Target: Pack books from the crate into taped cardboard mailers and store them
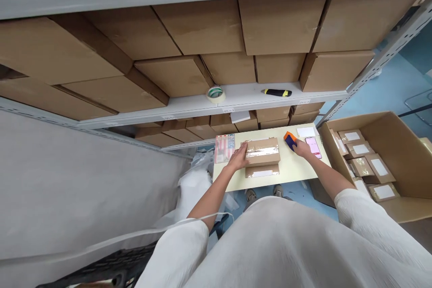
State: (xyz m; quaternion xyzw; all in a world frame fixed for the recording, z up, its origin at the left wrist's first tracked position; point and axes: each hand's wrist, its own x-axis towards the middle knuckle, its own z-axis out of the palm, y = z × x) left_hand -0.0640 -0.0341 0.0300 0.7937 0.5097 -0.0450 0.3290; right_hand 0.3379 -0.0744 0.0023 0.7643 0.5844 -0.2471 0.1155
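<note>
On the pale yellow board [293, 173], a brown carton [263, 152] with shiny clear tape across its top lies on or beside a lower carton [262, 171] bearing a white label. My left hand [239, 157] grips the left end of the taped carton. At the right, my right hand [301, 148] is closed on an orange and dark blue tool [289, 140], held above the board. Just right of that hand lies a phone [313, 147] with a pink screen, and a white label sheet [306, 132] is behind it.
A large open box [408, 157] with several labelled packages stands at the right. Shelves [243, 102] packed with cartons rise ahead, holding a tape roll [216, 94] and a black-yellow cutter [277, 92]. White plastic bags [195, 184] hang below left; a flag-patterned sheet [224, 147] lies on the board.
</note>
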